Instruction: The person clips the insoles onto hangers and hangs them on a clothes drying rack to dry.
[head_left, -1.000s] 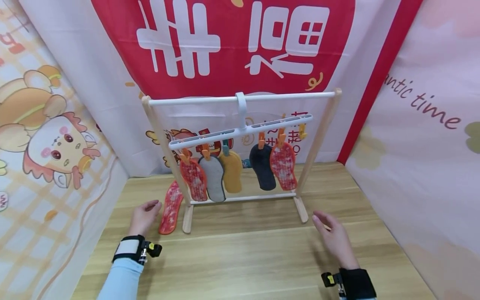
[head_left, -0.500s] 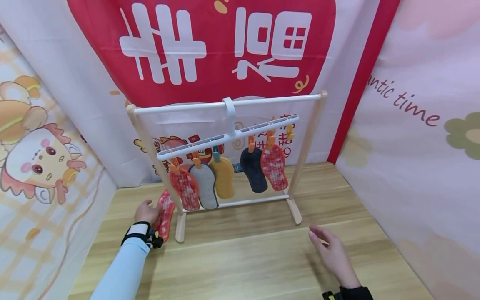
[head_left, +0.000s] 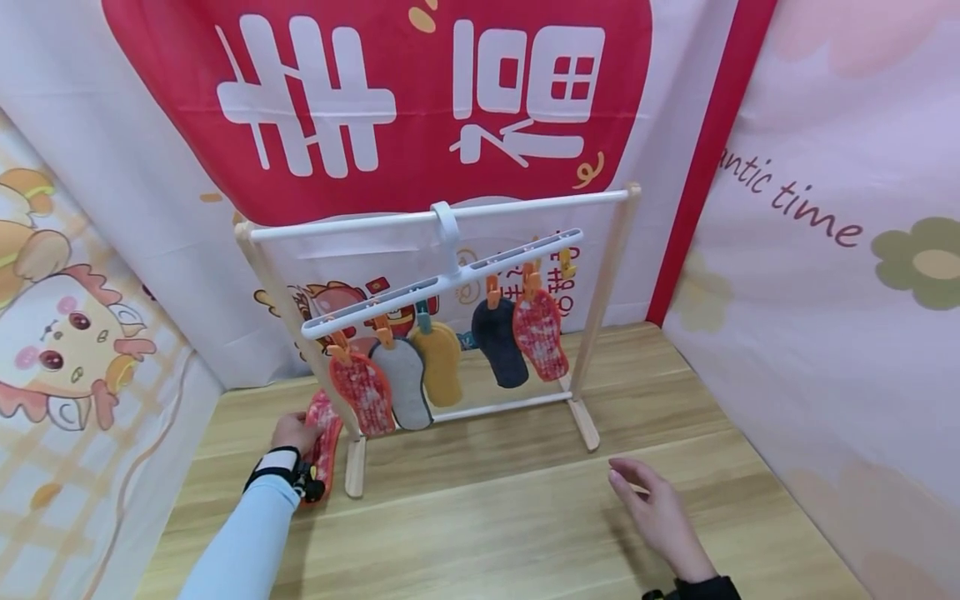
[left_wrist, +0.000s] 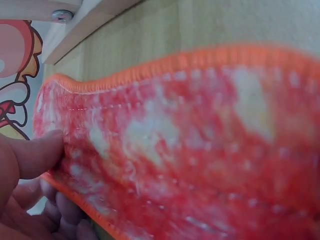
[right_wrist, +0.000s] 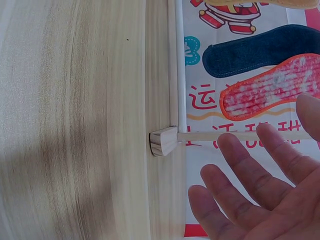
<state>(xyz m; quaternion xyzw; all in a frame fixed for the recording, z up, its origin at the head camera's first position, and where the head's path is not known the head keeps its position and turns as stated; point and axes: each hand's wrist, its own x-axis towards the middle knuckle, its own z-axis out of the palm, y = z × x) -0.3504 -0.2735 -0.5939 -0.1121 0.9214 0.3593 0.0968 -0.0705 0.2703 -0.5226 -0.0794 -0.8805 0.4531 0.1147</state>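
Observation:
At the table's left side my left hand (head_left: pixel 295 433) pinches a red-and-white mottled insole (left_wrist: pixel 175 135) with orange edging. Its thumb lies on the upper face while the other fingers curl beneath the edge. My right hand (head_left: pixel 658 517) hovers over the table at the front right, fingers apart and loosely bent, holding nothing. Clipped under a pale hanger (head_left: pixel 450 279) are a red insole (head_left: pixel 362 392), a grey insole (head_left: pixel 401 383), a yellow insole (head_left: pixel 439 367), a navy insole (head_left: pixel 498 342) and a second red insole (head_left: pixel 542 337). A yellow clip (head_left: pixel 567 265) at the hanger's right end holds nothing.
The hanger hooks over the white top bar (head_left: pixel 360 223) of a wooden rack and slants, left end lower. One rack foot (head_left: pixel 355 467) stands just right of my left hand; the other foot (head_left: pixel 583 425) is beyond my right hand. Printed cloths enclose the table.
My left hand has moved from beside the loose red insole onto its edge and now grips it. My right hand stays free. The head view has shifted, moving the rack left in frame.

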